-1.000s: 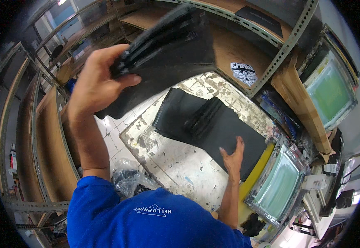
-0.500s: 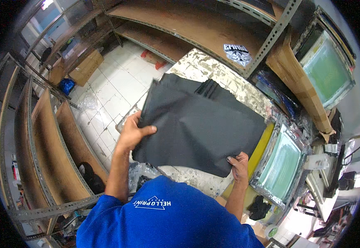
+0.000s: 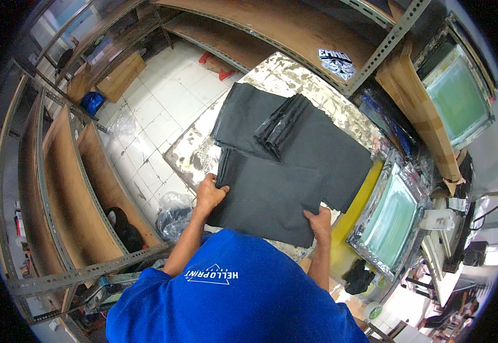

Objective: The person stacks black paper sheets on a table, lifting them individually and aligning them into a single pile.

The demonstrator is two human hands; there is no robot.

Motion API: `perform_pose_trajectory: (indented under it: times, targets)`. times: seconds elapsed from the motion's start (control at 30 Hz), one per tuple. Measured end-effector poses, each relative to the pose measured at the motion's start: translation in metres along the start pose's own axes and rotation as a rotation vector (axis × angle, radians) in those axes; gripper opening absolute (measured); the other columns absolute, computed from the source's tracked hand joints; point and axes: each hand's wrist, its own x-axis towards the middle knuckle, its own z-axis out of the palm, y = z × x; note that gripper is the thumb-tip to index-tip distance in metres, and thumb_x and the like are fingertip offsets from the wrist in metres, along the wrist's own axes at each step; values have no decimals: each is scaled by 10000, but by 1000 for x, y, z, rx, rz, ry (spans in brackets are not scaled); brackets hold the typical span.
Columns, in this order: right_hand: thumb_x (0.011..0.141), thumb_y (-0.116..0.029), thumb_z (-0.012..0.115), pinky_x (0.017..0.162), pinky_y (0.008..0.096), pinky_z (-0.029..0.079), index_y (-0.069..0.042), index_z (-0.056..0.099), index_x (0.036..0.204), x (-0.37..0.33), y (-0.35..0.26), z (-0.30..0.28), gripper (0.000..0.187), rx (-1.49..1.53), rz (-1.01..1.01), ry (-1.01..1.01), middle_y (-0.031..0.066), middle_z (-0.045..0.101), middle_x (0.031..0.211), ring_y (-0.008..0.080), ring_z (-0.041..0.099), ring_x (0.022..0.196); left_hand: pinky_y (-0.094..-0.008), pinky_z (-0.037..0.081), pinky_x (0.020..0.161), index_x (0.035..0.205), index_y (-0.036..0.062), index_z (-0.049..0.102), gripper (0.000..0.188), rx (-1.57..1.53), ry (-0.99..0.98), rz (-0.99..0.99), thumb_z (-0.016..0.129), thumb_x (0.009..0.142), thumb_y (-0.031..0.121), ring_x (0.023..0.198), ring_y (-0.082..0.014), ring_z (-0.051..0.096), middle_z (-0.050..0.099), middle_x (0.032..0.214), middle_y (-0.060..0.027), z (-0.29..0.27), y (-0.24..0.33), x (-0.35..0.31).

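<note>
A flat black fabric sheet (image 3: 269, 197), perhaps a small stack of them, lies across the near part of the paint-flaked table (image 3: 189, 151). My left hand (image 3: 210, 194) grips its left edge, thumb on top and fingers underneath. At its near right edge, my right hand (image 3: 318, 222) pinches it between thumb and fingers. Just beyond, a stack of black fabric pieces (image 3: 243, 117) sits on the table, with a bunched, folded black bundle (image 3: 280, 126) on top. More black fabric (image 3: 340, 154) spreads to the right, partly under the near sheet.
Right of the table stand a yellow board (image 3: 369, 188) and a framed printing screen (image 3: 389, 217). A second screen (image 3: 452, 94) leans behind a cardboard sheet (image 3: 417, 108). Wooden shelves (image 3: 66, 188) run along the left, others (image 3: 249, 26) at the back. A clear plastic bag (image 3: 174, 214) lies near my left forearm.
The black sheet has come toward me and down onto the table, uncovering the stack and folded bundle behind it. Both hands keep hold; my left hand has moved right and nearer.
</note>
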Motion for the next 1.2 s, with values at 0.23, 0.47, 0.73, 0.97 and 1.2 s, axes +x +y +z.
perform_pose_trajectory:
  times: [0.23, 0.47, 0.73, 0.97, 1.2]
  targets:
    - [834, -98, 677, 872, 380, 511, 46, 568, 1196, -16, -40, 29, 404, 36, -328, 111, 210, 712, 1040, 332, 696, 959, -423, 519, 875, 1123, -76, 618, 616, -129, -44, -21, 816, 687, 313, 988, -383, 674, 689, 1021, -270, -11, 3, -3]
    - [814, 6, 699, 932, 349, 490, 46, 605, 1205, -9, -42, 23, 404, 54, -105, -66, 131, 704, 1107, 242, 679, 962, -379, 531, 856, 1152, -79, 621, 634, -448, -249, -15, 850, 643, 222, 952, -332, 682, 706, 1013, -219, -15, -11, -1]
    - [793, -16, 703, 868, 367, 510, 54, 657, 1098, -14, -48, 12, 316, -70, -132, -34, 142, 724, 1008, 249, 691, 914, -398, 533, 866, 1089, -84, 662, 579, -49, -133, 5, 853, 632, 215, 954, -357, 690, 704, 1008, -255, -23, -10, -9]
    - [853, -139, 691, 800, 366, 511, 45, 691, 1033, -45, -87, 13, 257, -193, -150, -27, 152, 734, 929, 256, 688, 851, -381, 529, 786, 1014, -60, 655, 374, -170, -140, 173, 805, 732, 133, 866, -273, 691, 701, 881, -216, -30, 10, -27]
    - [850, -15, 670, 921, 357, 486, 36, 678, 1088, -82, -84, -4, 244, 223, -484, 416, 171, 697, 1100, 260, 658, 996, -299, 537, 746, 1033, -27, 639, 312, -562, 59, 298, 796, 769, 33, 815, -131, 658, 715, 872, -75, -76, 35, -61]
